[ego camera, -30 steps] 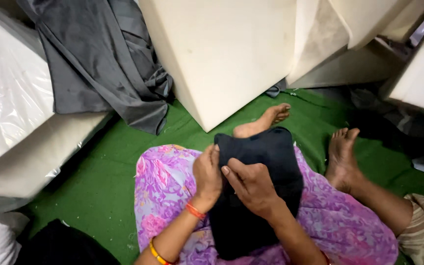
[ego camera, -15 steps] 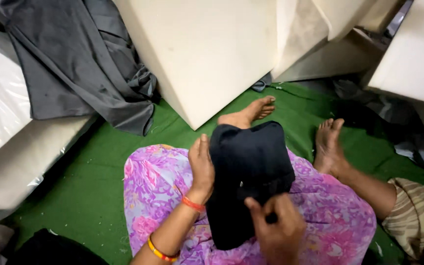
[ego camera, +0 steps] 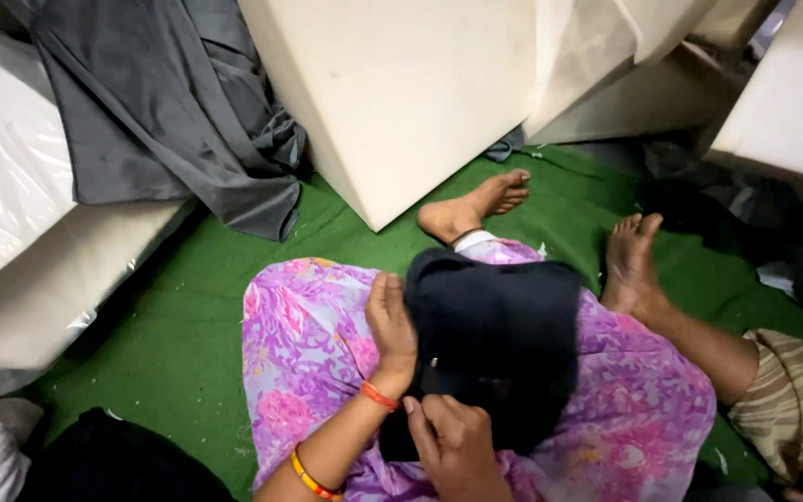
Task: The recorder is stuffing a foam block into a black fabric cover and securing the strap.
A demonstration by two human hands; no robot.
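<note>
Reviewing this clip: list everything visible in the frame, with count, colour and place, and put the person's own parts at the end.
foam blocks: several, cream, leaning along the top and right.
grey cloth: one, dark grey, draped over the stack at upper left.
wrapped slabs: two or so, white under clear plastic, far left.
green mat: one, green, covering the floor.
striped cloth: one, beige-brown, lower right edge.
dark fabric: one, black, on the lap over the floral garment, pink and purple.
bangles: two, orange, on the left forearm.
feet: two, bare, on the mat.
left hand: pressed flat on the dark fabric's left edge.
right hand: pinching the fabric's near edge.
</note>
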